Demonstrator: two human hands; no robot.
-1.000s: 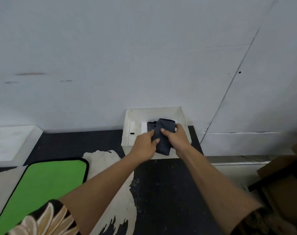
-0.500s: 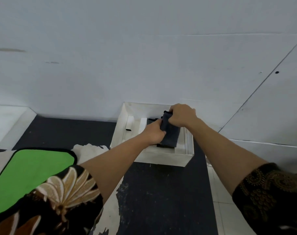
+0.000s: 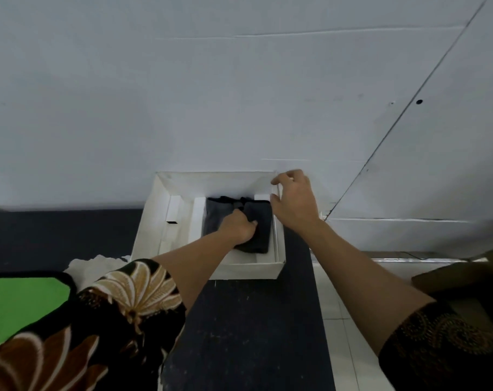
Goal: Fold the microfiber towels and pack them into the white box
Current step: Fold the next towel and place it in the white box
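Note:
The white box (image 3: 248,270) stands on the dark floor against the white wall. Two folded dark grey towels lie side by side in it: one on the left (image 3: 215,215) and one on the right (image 3: 260,224). My left hand (image 3: 239,225) presses down on the towels where they meet, its fingers bent onto the right one. My right hand (image 3: 294,201) hovers over the box's right rim, fingers loosely spread and holding nothing.
A green towel with a black edge (image 3: 22,300) lies on a white cloth (image 3: 90,263) at the left. White dividers (image 3: 173,208) stand inside the box's left part. A brown cardboard box (image 3: 462,280) sits at the right. Pale tiles run along the right.
My right hand has let go of the dark towel and lifted to the box's right rim. The towel now lies flat in the box under my left hand.

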